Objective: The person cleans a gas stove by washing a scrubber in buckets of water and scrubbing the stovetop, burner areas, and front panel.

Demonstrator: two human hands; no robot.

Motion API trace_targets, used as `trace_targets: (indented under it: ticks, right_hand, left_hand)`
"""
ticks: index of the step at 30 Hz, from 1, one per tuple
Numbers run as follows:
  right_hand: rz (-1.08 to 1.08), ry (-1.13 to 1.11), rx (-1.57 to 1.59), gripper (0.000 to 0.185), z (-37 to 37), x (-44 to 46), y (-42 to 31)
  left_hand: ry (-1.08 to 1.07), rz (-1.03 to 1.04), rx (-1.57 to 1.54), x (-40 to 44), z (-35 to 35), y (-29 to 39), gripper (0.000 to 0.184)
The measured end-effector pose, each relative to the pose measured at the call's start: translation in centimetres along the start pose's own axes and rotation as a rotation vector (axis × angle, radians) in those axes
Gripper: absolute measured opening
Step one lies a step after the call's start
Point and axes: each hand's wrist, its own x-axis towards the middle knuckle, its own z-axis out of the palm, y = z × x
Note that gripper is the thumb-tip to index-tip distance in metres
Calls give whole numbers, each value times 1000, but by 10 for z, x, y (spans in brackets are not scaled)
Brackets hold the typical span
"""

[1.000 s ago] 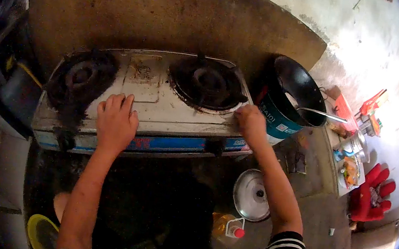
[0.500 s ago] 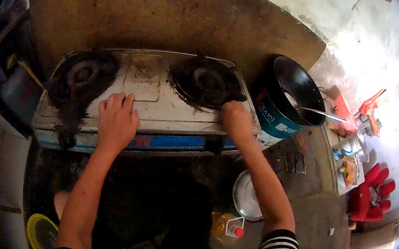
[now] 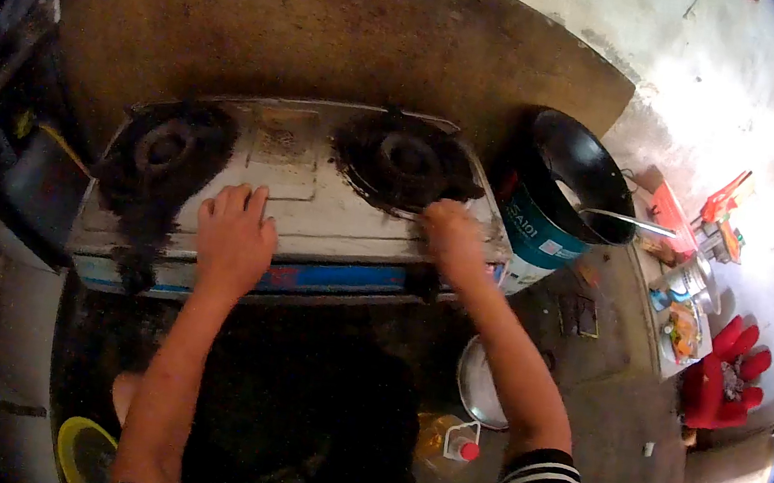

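Note:
A grimy two-burner gas stove [image 3: 334, 233] spans the middle of the head view, its top pale and stained. My left hand [image 3: 236, 236] lies on the top near the front edge, fingers stretched out. Over the front right part of the stove is my right hand [image 3: 454, 241], closed and slightly blurred, just below the blackened right burner [image 3: 408, 158]. Whatever its fingers grip is hidden beneath them. The left burner [image 3: 164, 150] is equally dark, with black soot running down to the stove's front edge.
Right of the stove, a dark wok [image 3: 581, 164] holding a metal utensil [image 3: 629, 221] rests on a teal bucket [image 3: 544, 238]. Below are a metal lid or basin [image 3: 479, 390], an oil bottle [image 3: 444, 442] with a red cap and a yellow-rimmed basin [image 3: 71, 454]. A brown board [image 3: 336, 34] stands behind.
My right hand has shifted slightly on the stove's front right area and stays closed. My left hand keeps its place on the stove top. The whole view has shifted a little.

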Motion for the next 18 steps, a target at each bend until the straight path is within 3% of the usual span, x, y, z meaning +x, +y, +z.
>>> trace_targets:
  ticks: [1,4,10,11,13,16,18]
  right_hand:
    - [101,-54,-33,12,-4,0,16]
    - [5,-26,-79,5,-12,0,22]
    - [-196,181,108,2,12,10,-35]
    - [-282,86,82,2,22,5,-10]
    - [18,2,-158,4,0,-7,3]
    - [12,103,-207,6,-9,-23,76]
    - [78,119,-147,7,-35,-36,75]
  left_hand:
    - [4,5,-2,0,1,0,39]
    - [8,-10,-8,0,1,3,39]
    - [10,2,-6,-4,3,1,39]
    - [14,4,-10,-3,3,1,39]
    - [29,12,15,-2,1,1,39]
    - [46,5,16,1,3,1,38]
    - [39,4,27,0,4,2,38]
